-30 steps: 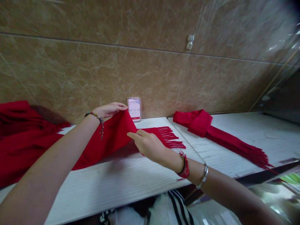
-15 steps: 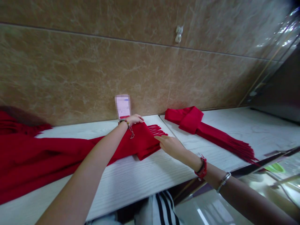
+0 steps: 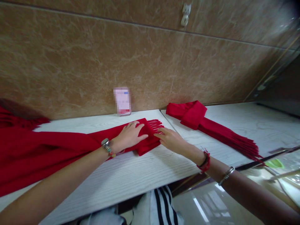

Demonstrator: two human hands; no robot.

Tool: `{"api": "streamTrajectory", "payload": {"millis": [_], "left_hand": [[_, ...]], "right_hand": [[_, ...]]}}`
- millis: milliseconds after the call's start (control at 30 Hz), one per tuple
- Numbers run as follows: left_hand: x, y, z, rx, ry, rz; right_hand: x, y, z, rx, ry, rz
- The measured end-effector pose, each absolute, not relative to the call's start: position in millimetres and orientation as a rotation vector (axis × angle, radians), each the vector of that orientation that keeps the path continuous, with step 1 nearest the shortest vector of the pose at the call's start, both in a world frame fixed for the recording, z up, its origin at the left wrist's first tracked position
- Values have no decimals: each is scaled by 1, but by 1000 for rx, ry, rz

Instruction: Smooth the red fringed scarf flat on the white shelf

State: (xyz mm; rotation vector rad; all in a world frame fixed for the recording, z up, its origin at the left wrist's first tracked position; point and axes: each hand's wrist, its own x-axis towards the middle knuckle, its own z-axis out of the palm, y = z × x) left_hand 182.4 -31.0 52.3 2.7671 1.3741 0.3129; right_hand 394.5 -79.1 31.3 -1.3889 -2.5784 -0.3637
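A long red scarf (image 3: 67, 144) stretches from the left edge to the middle of the white table, its right part folded over, with a short fringe sticking out at the far right corner. My left hand (image 3: 131, 136) lies on the folded part, fingers spread over the cloth. At the scarf's right edge, by the fringe, my right hand (image 3: 170, 139) touches the fold with its fingertips bent; whether cloth is pinched between them is hard to see. Another red scarf (image 3: 193, 116), folded into a crossed shape with a fringed tail, lies to the right.
A phone (image 3: 123, 101) with a blurred screen leans against the brown marbled wall (image 3: 82, 72) behind the table (image 3: 150, 170). A dark fringed bundle of red cloth (image 3: 21, 120) sits at the back left. A small white figure (image 3: 186, 15) is fixed on the wall. Below right is a green basin (image 3: 274, 163).
My left hand has moved from the far edge of the fold toward me, onto the middle of the scarf, and spread flat. My right hand stays at the fringe edge. The view has shifted slightly.
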Motion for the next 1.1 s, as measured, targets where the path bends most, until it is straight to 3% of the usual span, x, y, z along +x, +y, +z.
{"api": "streamTrajectory", "payload": {"millis": [267, 600, 833, 1100], "left_hand": [[124, -89, 34, 3035, 1516, -102], [113, -103, 73, 3002, 1524, 8], [128, -127, 43, 3045, 1289, -153], [162, -110, 27, 2881, 1502, 162]], "right_hand": [[389, -70, 24, -1007, -2785, -386], [400, -74, 26, -1136, -2511, 98], [413, -82, 19, -982, -2738, 21], [403, -85, 22, -1028, -2780, -226]]}}
